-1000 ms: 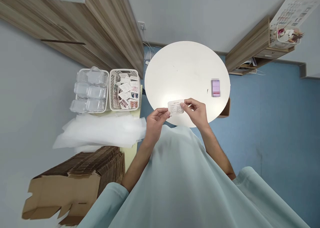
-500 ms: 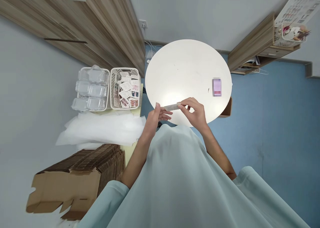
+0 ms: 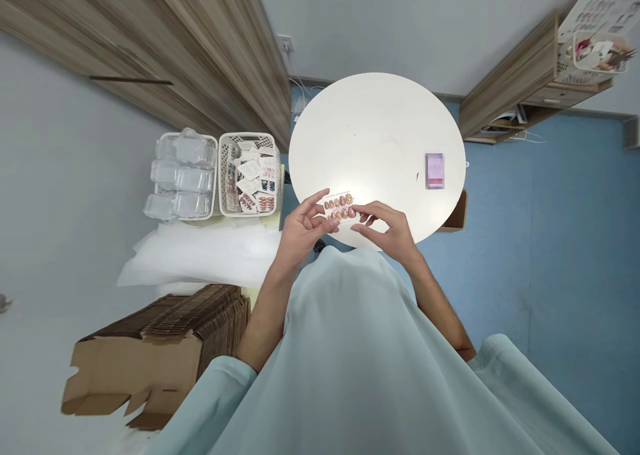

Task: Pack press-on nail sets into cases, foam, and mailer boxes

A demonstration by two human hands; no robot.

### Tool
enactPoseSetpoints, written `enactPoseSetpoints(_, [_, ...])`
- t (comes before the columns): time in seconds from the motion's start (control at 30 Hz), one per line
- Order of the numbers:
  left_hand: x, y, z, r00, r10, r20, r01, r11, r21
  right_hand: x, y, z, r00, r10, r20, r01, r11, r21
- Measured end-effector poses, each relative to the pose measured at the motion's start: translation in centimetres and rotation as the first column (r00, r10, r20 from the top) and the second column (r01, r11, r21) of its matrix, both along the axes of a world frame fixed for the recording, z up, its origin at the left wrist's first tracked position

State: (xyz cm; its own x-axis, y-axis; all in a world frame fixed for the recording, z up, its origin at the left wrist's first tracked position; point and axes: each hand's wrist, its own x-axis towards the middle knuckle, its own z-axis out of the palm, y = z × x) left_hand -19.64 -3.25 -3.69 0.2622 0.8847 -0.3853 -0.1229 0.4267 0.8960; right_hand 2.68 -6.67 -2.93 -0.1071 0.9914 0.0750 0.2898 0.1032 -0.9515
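My left hand (image 3: 299, 234) is closed on the lower left part of a card of press-on nails (image 3: 341, 202), thumb on the front. The card is white, with two rows of pink and gold nails facing up, and is held over the near edge of a round white table (image 3: 380, 128). My right hand (image 3: 393, 232) is at the card's right side, thumb and fingers apart. Its index fingertip meets the right edge of the card; the thumb is below, off the card.
On the left, a white basket (image 3: 223, 175) holds more nail cards, beside a basket of clear plastic boxes (image 3: 193, 175). White sheets (image 3: 200, 255) and folded brown cardboard boxes (image 3: 135, 368) lie nearer. A blurred purple rectangular item (image 3: 435, 170) lies on the table's right side.
The card has turned from nearly edge-on to face up, showing its nails. My left thumb now presses on its front, and my right thumb and fingers have parted from their pinch.
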Motion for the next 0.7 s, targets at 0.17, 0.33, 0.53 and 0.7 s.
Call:
enactPoseSetpoints(0.17, [0.5,-0.1,0.4,1.0,-0.005,-0.021,0.006,0.998,0.056,0.3,-0.2,-0.1,0.999,-0.035,-0.018,0.035,0.999,0.003])
enactPoseSetpoints(0.33, [1.1,-0.2,0.3,0.999,-0.015,-0.053,0.02,0.996,0.081,1.3,0.0,0.2,0.998,-0.034,0.054,0.035,0.999,-0.019])
enactPoseSetpoints(0.53, [1.9,-0.6,0.1,0.989,-0.076,-0.128,0.093,0.987,0.13,1.5,0.1,-0.4,0.99,-0.13,-0.061,0.12,0.983,-0.14])
enactPoseSetpoints(0.7, [2.5,-0.4,-0.4,0.982,-0.06,-0.177,0.083,0.988,0.128,1.9,-0.1,-0.6,0.976,-0.197,-0.095,0.177,0.966,-0.189])
